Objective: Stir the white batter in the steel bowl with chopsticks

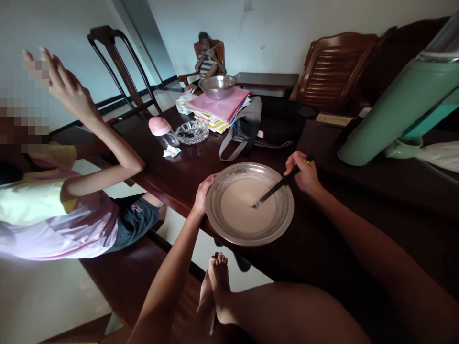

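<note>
A wide steel bowl (286,210) of pale batter sits at the near edge of a dark wooden table (322,248). My left hand (202,193) grips the bowl's left rim, fingers curled over it. My right hand (304,173) is closed on a pair of dark chopsticks (274,189), whose tips dip into the batter near the bowl's middle.
A person in a pale shirt (53,210) sits close on the left with an elbow on the table. Another person (208,59) sits far back. A pink-capped bottle (162,132), glass ashtray (192,131), books under a steel bowl (217,87), grey bag (247,129) and green jug (398,110) stand beyond.
</note>
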Motion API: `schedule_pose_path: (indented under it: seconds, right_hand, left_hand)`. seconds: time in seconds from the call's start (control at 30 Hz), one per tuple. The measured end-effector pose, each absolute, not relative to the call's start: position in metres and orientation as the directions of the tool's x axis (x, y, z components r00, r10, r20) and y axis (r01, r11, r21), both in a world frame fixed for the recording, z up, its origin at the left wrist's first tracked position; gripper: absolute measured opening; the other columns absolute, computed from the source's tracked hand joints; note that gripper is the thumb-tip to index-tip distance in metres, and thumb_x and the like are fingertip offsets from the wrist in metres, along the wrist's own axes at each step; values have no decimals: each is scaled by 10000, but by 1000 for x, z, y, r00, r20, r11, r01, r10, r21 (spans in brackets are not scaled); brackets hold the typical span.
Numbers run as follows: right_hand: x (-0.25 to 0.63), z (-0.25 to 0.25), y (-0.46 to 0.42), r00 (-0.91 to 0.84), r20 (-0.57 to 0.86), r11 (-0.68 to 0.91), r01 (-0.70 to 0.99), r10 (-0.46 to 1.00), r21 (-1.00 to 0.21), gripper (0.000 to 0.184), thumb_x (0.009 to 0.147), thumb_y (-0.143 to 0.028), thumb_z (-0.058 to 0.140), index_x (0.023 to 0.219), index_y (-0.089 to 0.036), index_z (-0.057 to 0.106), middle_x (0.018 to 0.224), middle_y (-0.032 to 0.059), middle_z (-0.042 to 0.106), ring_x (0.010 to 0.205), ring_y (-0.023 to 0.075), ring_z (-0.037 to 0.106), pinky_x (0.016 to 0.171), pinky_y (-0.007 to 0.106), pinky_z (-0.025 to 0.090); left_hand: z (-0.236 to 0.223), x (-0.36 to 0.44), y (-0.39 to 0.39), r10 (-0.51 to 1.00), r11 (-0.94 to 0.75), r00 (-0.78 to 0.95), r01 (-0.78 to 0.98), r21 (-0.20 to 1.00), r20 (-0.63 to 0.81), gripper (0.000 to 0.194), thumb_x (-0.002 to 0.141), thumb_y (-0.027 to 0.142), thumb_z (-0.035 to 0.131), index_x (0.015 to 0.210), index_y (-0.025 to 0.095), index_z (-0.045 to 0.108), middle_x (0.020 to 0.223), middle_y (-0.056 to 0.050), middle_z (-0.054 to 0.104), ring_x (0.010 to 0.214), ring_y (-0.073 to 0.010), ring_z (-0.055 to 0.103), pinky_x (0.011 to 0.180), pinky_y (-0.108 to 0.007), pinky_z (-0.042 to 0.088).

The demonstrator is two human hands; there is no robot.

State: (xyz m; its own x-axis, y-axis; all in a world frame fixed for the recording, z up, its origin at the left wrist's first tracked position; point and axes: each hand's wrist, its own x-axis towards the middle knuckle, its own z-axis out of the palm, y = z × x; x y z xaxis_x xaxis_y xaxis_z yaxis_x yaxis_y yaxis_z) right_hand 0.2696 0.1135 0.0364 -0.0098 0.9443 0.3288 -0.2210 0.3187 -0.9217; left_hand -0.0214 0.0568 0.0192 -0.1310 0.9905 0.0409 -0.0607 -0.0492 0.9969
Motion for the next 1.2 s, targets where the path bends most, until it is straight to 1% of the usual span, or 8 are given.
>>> schedule_pose_path:
  seconds: [0.13,0.3,0.47,0.6,0.77,0.93,1.07,1.2]
  right_hand:
    - [268,36,113,-90,310,291,-182,946,-939,336,811,-510,603,686,-203,656,460,-23,595,443,97,523,504,239,391]
    - [269,37,114,18,316,311,-244,948,-919,361,776,-524,633,600,-209,609,421,-39,560,411,92,497,487,239,383]
    - [267,38,112,-95,294,272,-193,951,-943,342,798,-519,617,671,-202,643,477,-19,619,471,101,535,525,239,397]
    - [268,39,113,22,308,304,-242,951,-922,373,769,-552,627,621,-211,603,422,-35,566,429,102,512,496,246,380]
    - [266,39,109,-103,268,255,-127,958,-959,367,805,-548,584,679,-208,636,493,-15,612,454,109,518,485,251,390]
    - [267,40,111,27,305,304,-198,952,-932,378,780,-551,612,617,-210,603,441,-36,547,428,100,511,497,248,409]
    - [266,40,108,-102,270,255,-139,957,-957,379,807,-543,589,656,-199,640,479,-13,601,437,102,508,470,243,380]
    - [266,39,108,-19,282,274,-189,959,-943,377,775,-553,622,647,-199,630,473,-24,593,445,101,532,492,239,400]
  left_hand:
    - [19,-22,57,991,-46,-126,-70,996,37,378,749,405,560,980,150,718,1000,-64,733,950,-243,641,892,-324,444]
    - [18,-22,57,990,-55,-133,-65,996,46,359,747,400,565,959,155,721,983,-64,734,951,-241,640,889,-321,442]
    - [18,-22,57,990,-36,-139,-99,994,22,366,740,421,577,952,156,715,989,-58,733,940,-240,641,888,-323,447]
    - [18,-23,57,991,-34,-130,-67,997,25,378,744,427,565,958,152,711,1005,-66,729,969,-252,631,905,-329,438]
    - [17,-24,58,990,-43,-137,-35,998,38,378,748,426,557,969,158,708,1011,-66,724,990,-249,621,929,-327,419]
    - [16,-24,58,990,-23,-139,-40,999,17,383,738,431,561,966,160,707,1007,-70,724,1003,-255,620,924,-336,429]
    - [17,-24,57,990,-39,-136,-23,999,36,395,749,430,550,981,155,712,1020,-68,725,1012,-253,619,940,-330,424]
    - [18,-24,57,991,-39,-127,-26,999,35,406,757,433,544,993,148,712,1007,-69,729,980,-248,630,914,-325,433]
